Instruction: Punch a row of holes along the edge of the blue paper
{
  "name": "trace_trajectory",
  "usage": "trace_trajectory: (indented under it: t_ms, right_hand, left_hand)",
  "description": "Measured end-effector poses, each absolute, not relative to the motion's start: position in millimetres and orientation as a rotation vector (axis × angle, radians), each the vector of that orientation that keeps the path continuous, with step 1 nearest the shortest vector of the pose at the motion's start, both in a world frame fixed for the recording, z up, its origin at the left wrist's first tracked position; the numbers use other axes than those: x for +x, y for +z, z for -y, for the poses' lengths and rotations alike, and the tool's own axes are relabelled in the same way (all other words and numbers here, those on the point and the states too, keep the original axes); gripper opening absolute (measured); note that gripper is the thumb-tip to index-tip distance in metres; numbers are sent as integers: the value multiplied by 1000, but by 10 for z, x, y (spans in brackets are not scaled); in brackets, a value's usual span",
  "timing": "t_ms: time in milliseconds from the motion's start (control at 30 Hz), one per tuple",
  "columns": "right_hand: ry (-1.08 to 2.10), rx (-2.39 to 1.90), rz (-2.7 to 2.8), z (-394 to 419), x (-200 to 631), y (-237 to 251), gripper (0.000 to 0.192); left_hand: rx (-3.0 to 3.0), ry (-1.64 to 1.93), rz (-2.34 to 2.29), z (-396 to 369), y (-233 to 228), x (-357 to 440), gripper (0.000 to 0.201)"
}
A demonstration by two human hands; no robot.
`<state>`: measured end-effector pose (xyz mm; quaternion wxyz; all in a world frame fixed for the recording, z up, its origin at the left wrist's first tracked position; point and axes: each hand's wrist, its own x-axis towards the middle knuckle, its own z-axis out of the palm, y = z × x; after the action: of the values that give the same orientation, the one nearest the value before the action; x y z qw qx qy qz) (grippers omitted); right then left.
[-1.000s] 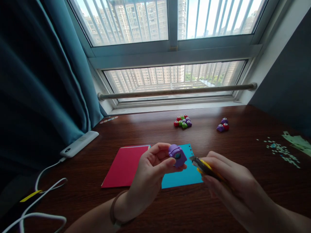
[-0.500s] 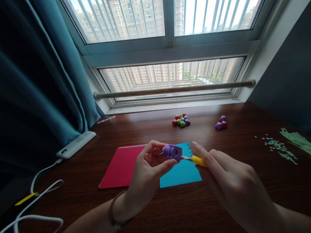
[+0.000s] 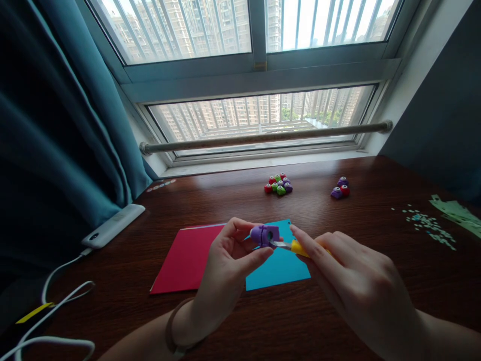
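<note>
— What does each hand hold?

— The left hand (image 3: 229,260) grips a small purple paper punch (image 3: 264,234) between thumb and fingers, lifted above the wooden table (image 3: 338,311), over the middle of its near part. The right hand (image 3: 361,286) is closed around a yellow utility knife (image 3: 300,247); the thin blade points left and its tip touches the punch (if it goes inside, I cannot tell).

— And under the hands?

— A blue paper sheet (image 3: 280,268) lies flat on the table, with a red paper sheet (image 3: 184,260) just beside it on the left; their edges meet or overlap a little.

— What is near the far edge?

— A cluster of small punches (image 3: 278,184), red, green and purple, sits near the far edge by the window, and a smaller group of three punches (image 3: 339,188) is to its right, well apart from it. Near the right edge there are paper scraps (image 3: 428,225). At the left edge a white power bank (image 3: 113,225) lies with a white cable (image 3: 56,296) going toward the near left corner.
</note>
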<state>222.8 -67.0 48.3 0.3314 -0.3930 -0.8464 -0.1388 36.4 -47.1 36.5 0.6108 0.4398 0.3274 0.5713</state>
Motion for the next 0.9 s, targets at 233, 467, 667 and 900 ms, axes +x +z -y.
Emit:
trace_trajectory:
  t_ms: [233, 467, 667, 900]
  right_hand:
    - [-408, -1063, 2193, 681, 2221, 467, 31]
    - [-427, -1057, 2171, 681, 2213, 466, 31]
    - [-414, -1083, 2174, 677, 2219, 455, 34]
    - [-416, -1104, 2133, 661, 2270, 516, 33]
  left_hand:
    - [1021, 1316, -751, 471, 366, 368, 25]
    - [1015, 1316, -817, 469, 337, 358, 27]
    - [984, 1315, -830, 490, 350, 359, 29]
    - [991, 1318, -817, 484, 369, 367, 27]
